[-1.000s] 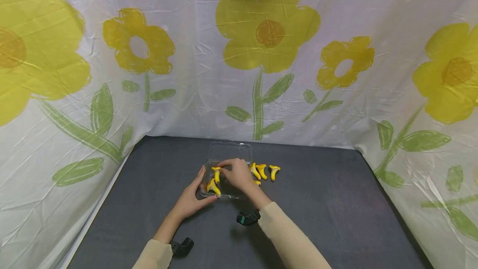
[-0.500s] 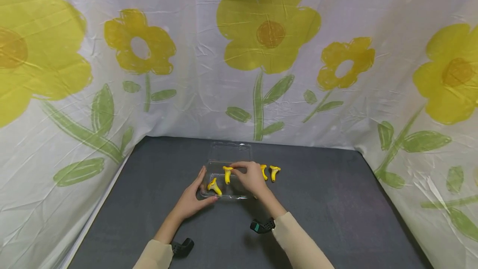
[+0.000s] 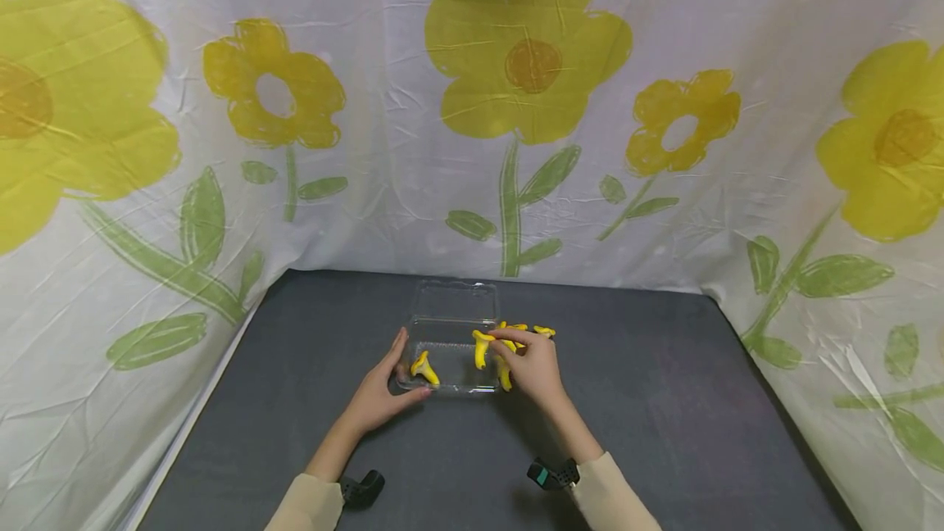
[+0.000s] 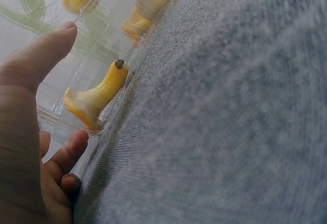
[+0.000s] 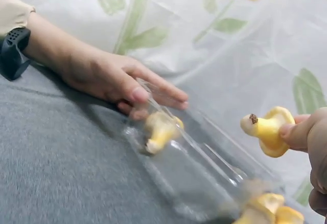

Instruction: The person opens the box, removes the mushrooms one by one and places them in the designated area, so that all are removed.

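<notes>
My left hand (image 3: 377, 400) rests at the left end of a clear plastic box (image 3: 453, 369). Its straight thumb touches the near side and its fingers lie along the left side. Inside the box, near that hand, lies one yellow trumpet-shaped mushroom (image 3: 425, 369), its dark stem end visible in the left wrist view. Between thumb and fingers my right hand (image 3: 533, 365) pinches another yellow mushroom (image 3: 480, 348) by its cap, stem hanging down, over the box's right part. The right wrist view shows this held mushroom (image 5: 273, 132) clearly above the box.
The box's hinged lid (image 3: 457, 301) stands open at the back. Several more yellow mushrooms (image 3: 505, 375) lie just right of the box, partly hidden behind my right hand. A dark cloth (image 3: 664, 416) covers the table, and a flower-printed curtain (image 3: 369, 187) hangs behind it.
My right hand has moved rightward with the pinched mushroom, from above the box's left part to its right part. The left hand, the box and the mushroom lying in it stay in place.
</notes>
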`<state>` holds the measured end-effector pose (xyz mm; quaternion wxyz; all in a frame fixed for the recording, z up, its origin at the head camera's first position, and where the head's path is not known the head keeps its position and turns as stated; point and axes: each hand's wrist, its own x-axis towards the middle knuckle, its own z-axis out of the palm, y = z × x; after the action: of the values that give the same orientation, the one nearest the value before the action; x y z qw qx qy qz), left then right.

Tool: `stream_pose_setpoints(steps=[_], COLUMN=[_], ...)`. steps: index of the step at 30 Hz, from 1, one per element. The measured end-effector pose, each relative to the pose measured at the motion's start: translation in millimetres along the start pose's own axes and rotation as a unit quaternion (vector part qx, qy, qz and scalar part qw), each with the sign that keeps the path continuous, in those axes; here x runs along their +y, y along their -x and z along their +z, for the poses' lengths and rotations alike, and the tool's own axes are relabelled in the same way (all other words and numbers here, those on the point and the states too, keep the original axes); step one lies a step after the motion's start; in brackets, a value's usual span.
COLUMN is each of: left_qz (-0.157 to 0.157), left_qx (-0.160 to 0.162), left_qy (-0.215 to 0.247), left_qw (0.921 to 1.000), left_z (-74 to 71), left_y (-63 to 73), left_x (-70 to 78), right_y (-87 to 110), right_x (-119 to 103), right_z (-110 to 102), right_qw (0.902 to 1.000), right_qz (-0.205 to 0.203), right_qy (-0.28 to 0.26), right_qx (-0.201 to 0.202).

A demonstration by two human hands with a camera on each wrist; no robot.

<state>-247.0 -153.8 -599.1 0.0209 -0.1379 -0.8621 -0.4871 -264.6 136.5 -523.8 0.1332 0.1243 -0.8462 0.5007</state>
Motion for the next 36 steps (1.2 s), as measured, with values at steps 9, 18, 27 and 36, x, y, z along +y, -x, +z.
stream_pose_setpoints(steps=[9,18,27,36], left_qz=[-0.003,-0.010,-0.011,-0.008], left_qx=[-0.003,-0.003,-0.006,-0.005], left_qy=[-0.001,-0.005,0.003,0.001], left_qw=[1.0000,0.9999,0.9999,1.0000], left_z=[-0.2,0.0,0.4,0.2], left_y=[-0.1,-0.8,-0.3,-0.7], left_x=[0.6,0.7,1.9,0.5], right_y=[20.8,40.9,46.2,43.1], right_x=[28,61,79,80], right_z=[-31,-40,-33,-29], right_qw=[0.9952,0.9892,0.9916,0.9938], right_qz=[0.068,0.110,0.097,0.077], right_qy=[-0.017,-0.003,0.026,0.043], right_qx=[0.069,0.097,0.082,0.067])
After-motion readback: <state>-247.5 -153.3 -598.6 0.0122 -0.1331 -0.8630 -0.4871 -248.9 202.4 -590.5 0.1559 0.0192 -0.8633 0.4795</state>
